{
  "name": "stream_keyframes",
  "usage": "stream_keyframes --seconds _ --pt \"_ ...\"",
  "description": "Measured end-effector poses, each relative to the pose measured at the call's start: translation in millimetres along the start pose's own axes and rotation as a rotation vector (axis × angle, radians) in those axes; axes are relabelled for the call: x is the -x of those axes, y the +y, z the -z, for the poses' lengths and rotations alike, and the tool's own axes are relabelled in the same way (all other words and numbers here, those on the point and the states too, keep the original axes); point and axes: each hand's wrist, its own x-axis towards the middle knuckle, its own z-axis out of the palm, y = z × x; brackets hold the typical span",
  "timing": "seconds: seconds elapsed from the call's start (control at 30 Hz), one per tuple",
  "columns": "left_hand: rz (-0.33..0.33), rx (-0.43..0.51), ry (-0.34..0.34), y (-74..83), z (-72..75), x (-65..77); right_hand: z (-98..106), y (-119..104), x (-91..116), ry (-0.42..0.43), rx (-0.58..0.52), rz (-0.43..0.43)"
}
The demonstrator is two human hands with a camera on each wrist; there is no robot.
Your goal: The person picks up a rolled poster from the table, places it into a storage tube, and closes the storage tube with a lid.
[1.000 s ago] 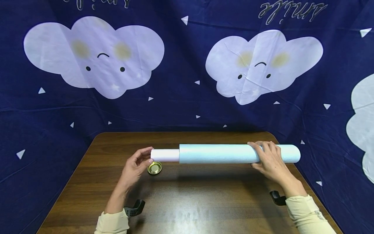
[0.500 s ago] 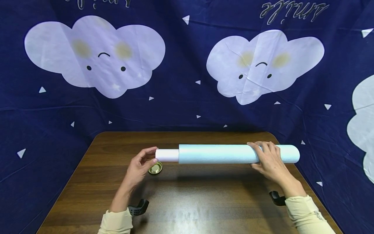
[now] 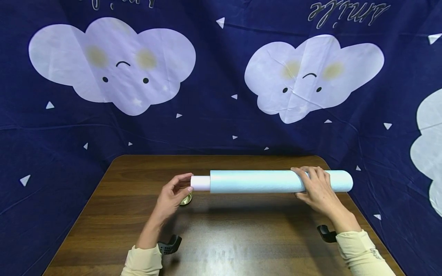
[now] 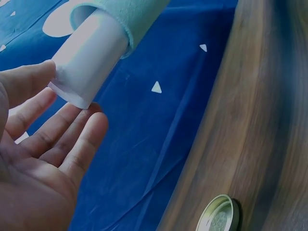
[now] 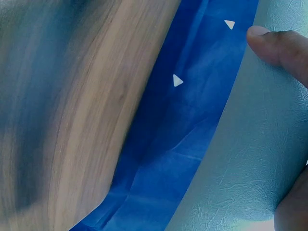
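Observation:
My right hand (image 3: 318, 190) grips a long light-blue tube (image 3: 252, 181) near its right end, holding it level above the table. In the right wrist view the thumb (image 5: 276, 45) lies across the tube's finely creased surface. Out of the tube's open left end sticks a short length of white paper roll (image 3: 200, 183). My left hand (image 3: 172, 194) pinches the roll's outer end between thumb and fingertips. Seen from the left wrist, the white roll (image 4: 86, 57) is narrower than the tube mouth (image 4: 126, 29) around it. Its inner part is hidden inside.
A round gold-rimmed metal lid (image 3: 186, 199) lies on the wooden table (image 3: 221, 234), partly covered by my left hand. Black wrist mounts (image 3: 170, 244) show by both forearms. A dark blue cloth (image 3: 214, 115) with cloud prints hangs behind the table.
My left hand has moved right, and the white paper roll has slid further into the tube, so less of it shows. The right hand and tube stay nearly still.

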Motion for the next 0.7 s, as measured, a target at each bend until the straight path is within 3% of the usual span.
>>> stream_keyframes --seconds 0.7 --pt "-0.051 -0.033 -0.056 3.9 -26.0 -5.0 0.9 -0.4 2.2 -0.008 -0.004 -0.003"
